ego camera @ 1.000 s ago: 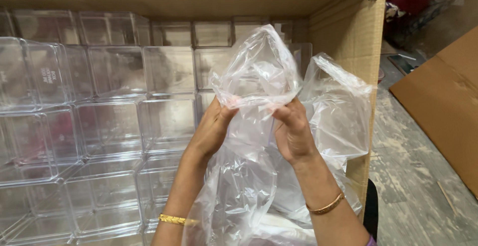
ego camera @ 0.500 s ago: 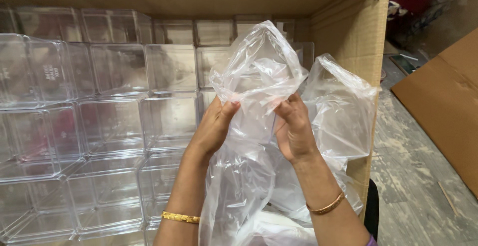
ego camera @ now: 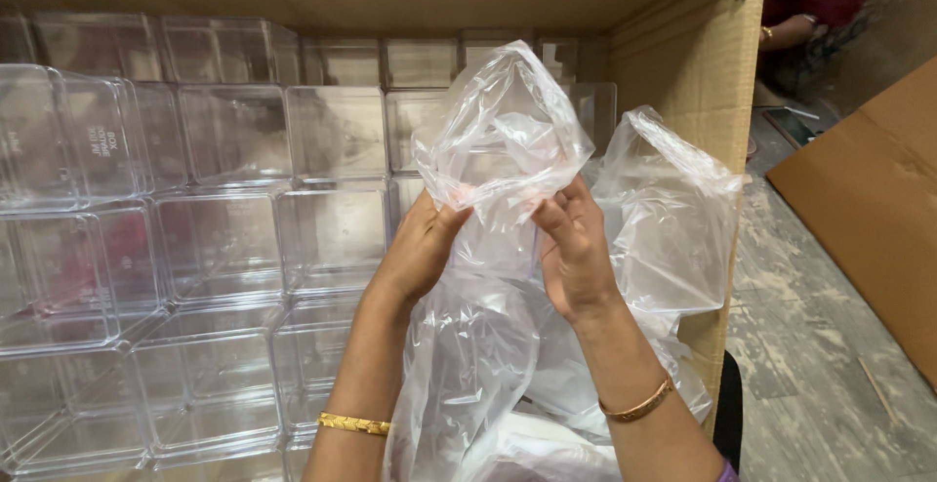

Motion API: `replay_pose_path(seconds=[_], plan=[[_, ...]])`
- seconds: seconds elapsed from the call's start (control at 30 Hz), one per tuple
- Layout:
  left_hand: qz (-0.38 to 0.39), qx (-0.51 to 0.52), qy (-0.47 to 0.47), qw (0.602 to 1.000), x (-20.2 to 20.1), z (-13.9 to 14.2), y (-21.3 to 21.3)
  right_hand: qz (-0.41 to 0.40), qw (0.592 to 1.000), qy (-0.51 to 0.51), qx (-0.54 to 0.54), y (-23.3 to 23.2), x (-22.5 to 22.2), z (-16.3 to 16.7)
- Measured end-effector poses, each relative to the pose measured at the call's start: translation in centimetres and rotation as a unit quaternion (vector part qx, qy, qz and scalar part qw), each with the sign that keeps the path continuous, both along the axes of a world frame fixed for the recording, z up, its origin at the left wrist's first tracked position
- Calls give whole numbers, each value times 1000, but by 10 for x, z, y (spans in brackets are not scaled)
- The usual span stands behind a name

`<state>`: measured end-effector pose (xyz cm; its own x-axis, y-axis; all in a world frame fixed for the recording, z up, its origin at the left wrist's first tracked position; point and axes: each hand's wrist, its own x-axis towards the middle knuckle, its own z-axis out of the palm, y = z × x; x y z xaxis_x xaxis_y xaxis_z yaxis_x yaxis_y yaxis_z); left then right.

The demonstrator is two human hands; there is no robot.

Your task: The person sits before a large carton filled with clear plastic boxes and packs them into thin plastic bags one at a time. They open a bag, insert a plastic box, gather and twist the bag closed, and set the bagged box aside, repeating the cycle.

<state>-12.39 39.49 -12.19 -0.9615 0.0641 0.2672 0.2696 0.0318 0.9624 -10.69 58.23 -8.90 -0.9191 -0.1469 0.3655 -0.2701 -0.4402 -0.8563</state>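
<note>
Head view — both hands' grip on clear plastic bag (ego camera: 503, 140).

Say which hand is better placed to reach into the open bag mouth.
Probably the right hand: its fingertips sit at the gathered rim under the clear plastic bag opening, while the left hand pinches the rim's other edge, holding it steady.

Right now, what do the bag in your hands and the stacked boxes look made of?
Bag: thin clear plastic film, glossy; it crumples and shows creases where left hand and right hand pinch it. Stacked boxes: rigid clear plastic, likely acrylic or similar; straight walls, sharp shiny edges.
</note>
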Motion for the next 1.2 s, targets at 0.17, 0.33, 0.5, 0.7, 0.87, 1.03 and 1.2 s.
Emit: replay_pose_path(seconds=[0.17, 0.33, 0.5, 0.7, 0.87, 1.03, 1.2], plan=[[4, -16, 10, 1000, 2, 1, 0, 15, 999, 11, -41, 2, 0, -4], [0, -42, 6, 999, 4, 2, -3, 19, 999, -3, -42, 1, -1, -5], [-28, -42, 31, 998, 2, 0, -5, -5, 1000, -17, 3, 0, -1, -4], [-82, 42, 11, 996, 0, -8, -5, 18, 1000, 2, -5, -3, 2, 1], [-124, 66, 28, 990, -5, -15, -4, 24, 999, 24, -19, -9, 3, 6], [-145, 64, -21, 987, -8, -15, -3, 41, 999, 7, -12, -12, 4, 11], [-145, 119, 25, 982, 2, -8, -6, 58, 997, 45, 11, -13, 9, 18]])
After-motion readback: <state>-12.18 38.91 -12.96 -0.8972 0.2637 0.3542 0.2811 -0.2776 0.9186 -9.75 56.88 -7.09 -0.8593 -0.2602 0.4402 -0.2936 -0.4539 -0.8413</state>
